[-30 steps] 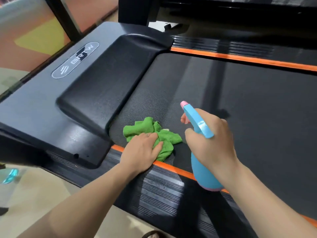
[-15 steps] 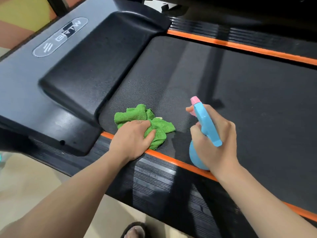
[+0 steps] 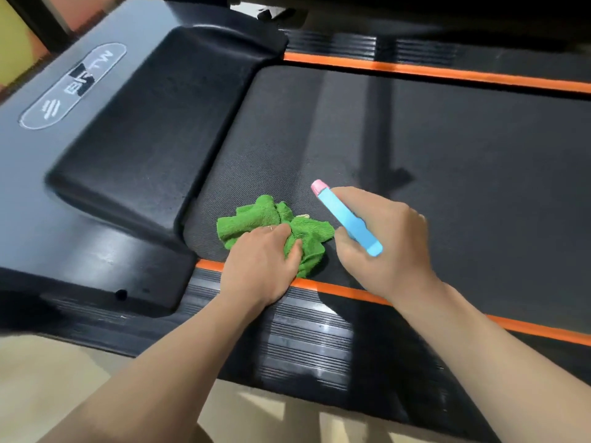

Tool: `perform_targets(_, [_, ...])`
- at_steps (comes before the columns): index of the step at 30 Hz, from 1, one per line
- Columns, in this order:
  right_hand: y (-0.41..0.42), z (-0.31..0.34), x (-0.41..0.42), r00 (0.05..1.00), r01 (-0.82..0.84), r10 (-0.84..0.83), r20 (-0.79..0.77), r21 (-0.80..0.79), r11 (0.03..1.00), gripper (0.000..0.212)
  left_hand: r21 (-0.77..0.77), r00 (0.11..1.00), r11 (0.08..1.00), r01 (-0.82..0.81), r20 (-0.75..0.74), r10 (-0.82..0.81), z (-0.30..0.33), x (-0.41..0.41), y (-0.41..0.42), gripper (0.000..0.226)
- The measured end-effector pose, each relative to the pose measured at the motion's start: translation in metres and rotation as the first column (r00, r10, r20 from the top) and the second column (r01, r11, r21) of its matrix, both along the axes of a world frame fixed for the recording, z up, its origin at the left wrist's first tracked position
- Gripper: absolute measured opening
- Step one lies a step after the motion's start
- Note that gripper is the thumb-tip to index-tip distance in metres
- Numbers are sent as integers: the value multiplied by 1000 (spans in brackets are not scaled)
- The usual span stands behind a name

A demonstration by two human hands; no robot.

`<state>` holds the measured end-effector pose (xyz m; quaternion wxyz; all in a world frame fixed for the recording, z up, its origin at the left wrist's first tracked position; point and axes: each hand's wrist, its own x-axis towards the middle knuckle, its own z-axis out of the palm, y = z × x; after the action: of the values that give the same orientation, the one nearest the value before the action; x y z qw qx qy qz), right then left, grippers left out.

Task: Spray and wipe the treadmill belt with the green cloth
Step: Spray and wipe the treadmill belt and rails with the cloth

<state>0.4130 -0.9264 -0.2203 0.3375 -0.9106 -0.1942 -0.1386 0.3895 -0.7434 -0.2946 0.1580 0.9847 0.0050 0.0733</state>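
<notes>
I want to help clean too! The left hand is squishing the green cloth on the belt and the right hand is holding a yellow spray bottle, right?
Almost. The spray bottle is blue with a pink tip, not yellow; the head view shows it. The rest is right: the left hand grips the green cloth on the belt, and the right hand holds the bottle.

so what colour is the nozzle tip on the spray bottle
Pink, on the blue spray bottle, clearest in the head view.
</notes>
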Motion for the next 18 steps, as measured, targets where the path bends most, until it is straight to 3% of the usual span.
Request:
perform_targets(6, [20, 5, -11, 999, -22, 14, -37, -208, 978, 39, -42, 999, 999, 34, 4, -34, 3, 0, 2, 28])
perform_targets(11, [22, 9, -14, 997, -36, 18, -79, -231, 972, 38, -2, 996, 996, 87, -14, -87, 0, 2, 6, 50])
perform_targets(15, [8, 14, -12, 996, -65, 55, -64, -178, 982, 37, 25, 986, 989, 146, -89, -143, 2, 13, 12, 36])
perform_targets(18, [-6, 18, -9, 986, -128, 100, -131, -222, 967, 34, 196, 992, 974, 113, -76, -100, 18, 22, 42, 26])
